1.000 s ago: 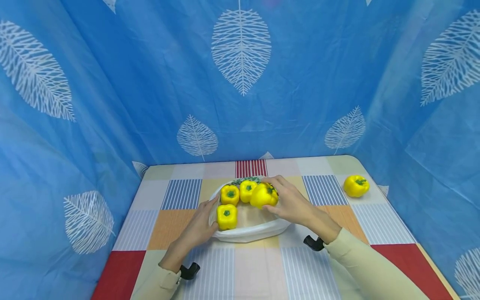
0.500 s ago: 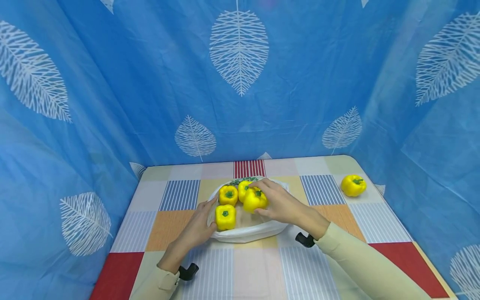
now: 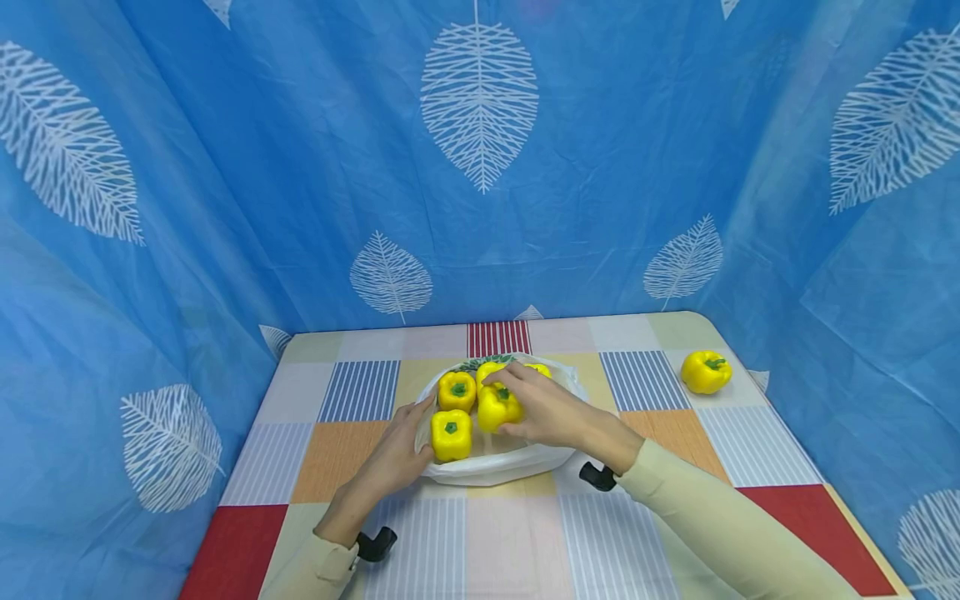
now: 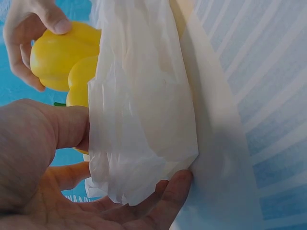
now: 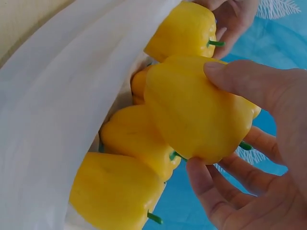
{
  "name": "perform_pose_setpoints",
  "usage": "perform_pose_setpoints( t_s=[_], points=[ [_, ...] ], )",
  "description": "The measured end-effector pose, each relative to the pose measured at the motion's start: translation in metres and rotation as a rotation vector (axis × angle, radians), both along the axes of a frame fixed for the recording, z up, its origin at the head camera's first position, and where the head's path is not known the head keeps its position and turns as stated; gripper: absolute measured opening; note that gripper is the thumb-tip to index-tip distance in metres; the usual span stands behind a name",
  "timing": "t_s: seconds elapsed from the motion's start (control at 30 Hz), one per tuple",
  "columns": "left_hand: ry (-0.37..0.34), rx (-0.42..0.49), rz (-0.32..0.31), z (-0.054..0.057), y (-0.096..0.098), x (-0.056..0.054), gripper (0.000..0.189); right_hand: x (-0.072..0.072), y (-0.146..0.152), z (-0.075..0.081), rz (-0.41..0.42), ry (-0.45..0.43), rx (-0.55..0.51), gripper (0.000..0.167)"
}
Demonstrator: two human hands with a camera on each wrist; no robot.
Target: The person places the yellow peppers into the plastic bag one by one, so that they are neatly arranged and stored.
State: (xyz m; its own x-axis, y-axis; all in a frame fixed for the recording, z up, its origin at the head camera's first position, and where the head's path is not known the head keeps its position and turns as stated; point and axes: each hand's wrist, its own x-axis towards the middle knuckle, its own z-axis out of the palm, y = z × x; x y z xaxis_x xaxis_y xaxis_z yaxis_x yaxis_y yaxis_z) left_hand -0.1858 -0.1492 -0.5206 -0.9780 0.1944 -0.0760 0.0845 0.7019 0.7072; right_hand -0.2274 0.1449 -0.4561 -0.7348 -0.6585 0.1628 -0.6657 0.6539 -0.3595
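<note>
In the head view a white plastic bag (image 3: 480,471) lies mid-table, its mouth spread wide. Several yellow bell peppers (image 3: 452,435) stand inside, stems up. My right hand (image 3: 551,410) grips one bell pepper (image 5: 196,110) above the bag, thumb on one side and fingers on the other. Behind that hand another pepper (image 3: 538,368) is partly hidden. At the bag's left side is my left hand (image 3: 399,450); the left wrist view has its thumb over the rim and its fingers around the bag's (image 4: 139,120) outside.
One more yellow bell pepper (image 3: 707,372) lies on its side at the far right of the table. A checked cloth (image 3: 517,533) covers the tabletop. Blue curtains (image 3: 315,167) with white leaf prints hang behind and along both sides.
My right hand has moved left across the bag with the bell pepper, toward the front-left one. A pepper behind the hand has come partly into sight. The left hand keeps its place.
</note>
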Motion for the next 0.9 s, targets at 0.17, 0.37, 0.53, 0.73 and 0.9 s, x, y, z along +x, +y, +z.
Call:
perform_pose_setpoints(
  t_s=[0.17, 0.37, 0.53, 0.73, 0.9],
  points=[
    [-0.002, 0.007, -0.001, 0.001, 0.000, 0.001, 0.088, -0.002, -0.003, -0.004, 0.024, -0.036, 0.018, 0.072],
    [-0.006, 0.007, -0.002, 0.001, 0.000, 0.001, 0.088, -0.002, -0.006, -0.006, 0.021, -0.057, 0.047, 0.072],
    [-0.002, 0.000, -0.004, 0.000, 0.000, 0.001, 0.088, -0.003, -0.008, -0.007, 0.017, -0.081, 0.064, 0.072],
    [0.010, 0.007, -0.012, 0.000, 0.000, 0.001, 0.088, -0.004, -0.009, -0.009, 0.021, -0.078, 0.090, 0.072],
    [0.017, 0.007, -0.020, 0.001, -0.001, 0.001, 0.088, -0.005, -0.010, -0.011, 0.029, -0.074, 0.098, 0.072]
  ],
)
